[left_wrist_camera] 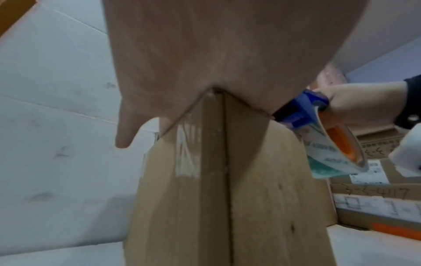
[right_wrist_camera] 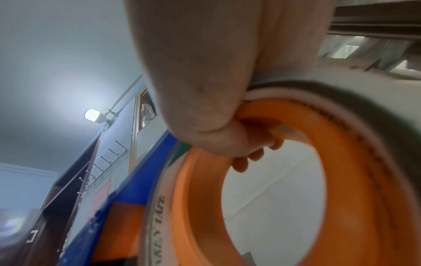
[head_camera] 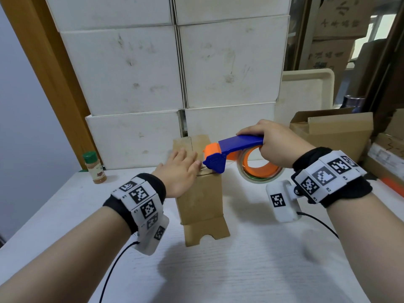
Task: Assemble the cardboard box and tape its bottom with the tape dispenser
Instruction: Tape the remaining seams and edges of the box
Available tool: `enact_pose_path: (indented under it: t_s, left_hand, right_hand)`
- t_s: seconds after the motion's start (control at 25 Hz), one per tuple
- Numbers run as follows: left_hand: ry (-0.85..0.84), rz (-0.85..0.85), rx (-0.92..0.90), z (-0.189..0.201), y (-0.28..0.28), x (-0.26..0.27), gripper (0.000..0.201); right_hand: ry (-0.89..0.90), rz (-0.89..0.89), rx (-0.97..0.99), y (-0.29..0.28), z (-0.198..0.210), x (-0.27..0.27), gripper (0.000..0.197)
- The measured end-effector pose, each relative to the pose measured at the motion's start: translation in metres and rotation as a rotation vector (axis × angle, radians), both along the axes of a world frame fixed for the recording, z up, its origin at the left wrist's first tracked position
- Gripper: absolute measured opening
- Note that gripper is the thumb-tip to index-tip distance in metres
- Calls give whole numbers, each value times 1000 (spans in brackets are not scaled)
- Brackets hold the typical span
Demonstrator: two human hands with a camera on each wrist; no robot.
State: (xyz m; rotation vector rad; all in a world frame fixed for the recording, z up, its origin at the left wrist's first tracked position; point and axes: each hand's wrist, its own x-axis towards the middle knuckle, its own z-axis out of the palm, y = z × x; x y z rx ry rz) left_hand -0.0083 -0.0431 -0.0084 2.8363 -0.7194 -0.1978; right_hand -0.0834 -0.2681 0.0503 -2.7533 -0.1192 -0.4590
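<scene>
A small brown cardboard box [head_camera: 201, 200] stands upside down on the white table [head_camera: 251, 270], its lower flaps splayed on the tabletop. My left hand [head_camera: 180, 171] lies flat, fingers straight, pressing on the box's closed top face. My right hand [head_camera: 273, 145] grips the blue and orange tape dispenser [head_camera: 236, 153], fingers curled through the orange roll core [right_wrist_camera: 262, 189]. The dispenser's blue nose touches the near right edge of the box top. In the left wrist view the palm [left_wrist_camera: 216, 54] covers the box corner [left_wrist_camera: 216, 162], with the dispenser [left_wrist_camera: 318, 129] at the right.
White cartons [head_camera: 175, 73] are stacked right behind the box. A spice jar [head_camera: 95, 167] with a green cap stands at the table's back left. Open brown boxes [head_camera: 332, 132] and a cream tray [head_camera: 306, 92] crowd the right side.
</scene>
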Motion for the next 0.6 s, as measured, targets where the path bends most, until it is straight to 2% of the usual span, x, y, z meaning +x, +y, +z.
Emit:
enact_pose_path:
  t_s: [0.04,0.2,0.6]
  left_hand:
    - [16,9,23,2,3,1,77]
    - [24,32,51,12,14,-2,55]
    - [-22,-23,78,11,11,1,66]
  right_hand:
    - [-8,13,9,1,-2,1,65]
    - [-39,41,28,5,-7,6,66]
    - [-76,-29,1,2,-2,15,66]
